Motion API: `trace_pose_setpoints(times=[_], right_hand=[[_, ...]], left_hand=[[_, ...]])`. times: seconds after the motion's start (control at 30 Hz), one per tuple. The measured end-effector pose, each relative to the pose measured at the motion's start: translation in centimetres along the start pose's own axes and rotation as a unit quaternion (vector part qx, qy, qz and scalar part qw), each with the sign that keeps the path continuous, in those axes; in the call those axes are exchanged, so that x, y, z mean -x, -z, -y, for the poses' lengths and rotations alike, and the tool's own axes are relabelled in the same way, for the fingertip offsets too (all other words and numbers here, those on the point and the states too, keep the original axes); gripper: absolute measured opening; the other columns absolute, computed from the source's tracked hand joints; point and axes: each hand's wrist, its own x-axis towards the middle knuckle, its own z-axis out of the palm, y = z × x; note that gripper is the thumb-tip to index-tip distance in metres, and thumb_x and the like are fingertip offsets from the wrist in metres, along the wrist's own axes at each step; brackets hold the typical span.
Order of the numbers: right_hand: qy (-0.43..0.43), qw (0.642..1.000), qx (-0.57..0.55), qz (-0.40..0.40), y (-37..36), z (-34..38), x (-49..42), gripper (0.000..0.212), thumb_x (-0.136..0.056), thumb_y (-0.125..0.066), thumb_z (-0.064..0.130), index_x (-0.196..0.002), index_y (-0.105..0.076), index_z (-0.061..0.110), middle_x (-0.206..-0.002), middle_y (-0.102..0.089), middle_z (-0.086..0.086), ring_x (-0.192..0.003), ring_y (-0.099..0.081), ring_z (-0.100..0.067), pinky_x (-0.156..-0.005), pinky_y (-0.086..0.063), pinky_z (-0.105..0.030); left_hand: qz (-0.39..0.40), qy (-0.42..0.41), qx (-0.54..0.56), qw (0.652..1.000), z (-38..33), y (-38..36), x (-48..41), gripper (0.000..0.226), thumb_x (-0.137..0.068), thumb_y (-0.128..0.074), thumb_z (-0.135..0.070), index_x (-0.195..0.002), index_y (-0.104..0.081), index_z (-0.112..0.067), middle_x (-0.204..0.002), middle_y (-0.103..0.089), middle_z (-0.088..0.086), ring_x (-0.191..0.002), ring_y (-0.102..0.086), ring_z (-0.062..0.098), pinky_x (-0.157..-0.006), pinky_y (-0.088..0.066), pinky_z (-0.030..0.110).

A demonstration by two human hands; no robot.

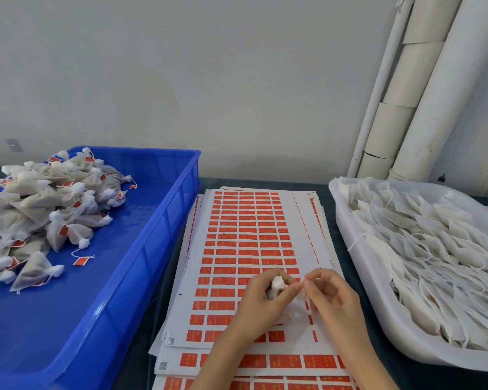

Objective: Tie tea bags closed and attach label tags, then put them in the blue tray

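My left hand [261,298] grips a white mesh tea bag [276,285] by its bunched neck, just above the label sheets. My right hand [331,295] pinches the bag's string or edge close beside it, fingertips almost touching the left hand's. Under both hands lies a stack of white sheets with red label tags [245,235]. The blue tray [158,220] stands at the left and holds a heap of tied, tagged tea bags [40,209].
A white tray [358,266] at the right is piled with several untied mesh bags [434,254]. White pipes and cardboard tubes [406,88] lean against the wall at the back right. The table is covered in dark cloth.
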Motion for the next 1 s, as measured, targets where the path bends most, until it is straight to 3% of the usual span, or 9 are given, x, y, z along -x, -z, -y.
trace_pose_setpoints(times=[0.23,0.4,0.57,0.67,0.83,1.0], right_hand=[[0.000,1.000,-0.008,0.006,-0.1,-0.1,0.0,0.006,-0.085,-0.068,0.020,-0.091,-0.066,0.020,-0.085,-0.070,0.011,-0.081,-0.067,-0.009,-0.071,-0.054,-0.022],[-0.005,0.998,-0.060,-0.004,0.1,0.6,0.4,0.027,-0.080,-0.057,0.047,-0.096,-0.070,0.028,-0.082,-0.070,0.003,-0.063,-0.061,-0.010,-0.061,-0.053,-0.021],[0.059,0.995,0.054,-0.053,-0.1,-0.1,0.7,0.002,-0.081,-0.071,0.028,-0.082,-0.070,0.029,-0.083,-0.069,0.019,-0.079,-0.064,-0.004,-0.066,-0.051,-0.016],[0.095,0.990,0.095,-0.044,-0.5,0.0,1.2,0.012,-0.072,-0.070,0.039,-0.082,-0.073,0.034,-0.081,-0.069,0.022,-0.077,-0.063,-0.006,-0.064,-0.052,-0.014],[0.086,0.989,0.101,-0.058,-0.6,-0.2,1.0,0.018,-0.068,-0.071,0.045,-0.083,-0.072,0.036,-0.080,-0.069,0.023,-0.077,-0.063,-0.005,-0.060,-0.053,-0.015],[0.069,0.988,0.122,-0.061,-0.5,-0.9,0.7,0.010,-0.076,-0.075,0.031,-0.077,-0.069,0.038,-0.079,-0.067,0.026,-0.079,-0.062,0.000,-0.059,-0.050,-0.013]], left_hand=[[-0.009,-0.016,0.001,1.000,0.1,0.0,0.0,0.007,-0.089,-0.064,-0.027,-0.083,-0.067,-0.025,-0.079,-0.065,-0.008,-0.081,-0.060,0.015,-0.073,-0.051,0.019],[-0.057,-0.028,0.008,0.998,0.3,0.2,-0.1,0.007,-0.089,-0.065,-0.022,-0.083,-0.067,-0.021,-0.078,-0.065,-0.008,-0.079,-0.061,0.012,-0.072,-0.051,0.018],[-0.082,-0.022,0.020,0.996,0.4,0.2,-0.2,0.010,-0.089,-0.066,-0.025,-0.080,-0.068,-0.030,-0.077,-0.066,-0.009,-0.083,-0.063,0.016,-0.073,-0.053,0.020],[-0.069,-0.027,0.025,0.997,0.2,0.2,-0.2,0.011,-0.089,-0.066,-0.026,-0.081,-0.070,-0.031,-0.077,-0.068,-0.009,-0.081,-0.064,0.016,-0.072,-0.054,0.022],[-0.049,-0.028,0.025,0.998,-0.1,0.2,-0.2,0.012,-0.090,-0.065,-0.027,-0.082,-0.070,-0.034,-0.078,-0.068,-0.011,-0.081,-0.064,0.012,-0.071,-0.053,0.022],[-0.046,-0.038,0.012,0.998,-0.1,0.1,0.0,0.008,-0.090,-0.065,-0.029,-0.084,-0.070,-0.029,-0.080,-0.068,-0.011,-0.082,-0.062,0.011,-0.074,-0.049,0.017]])
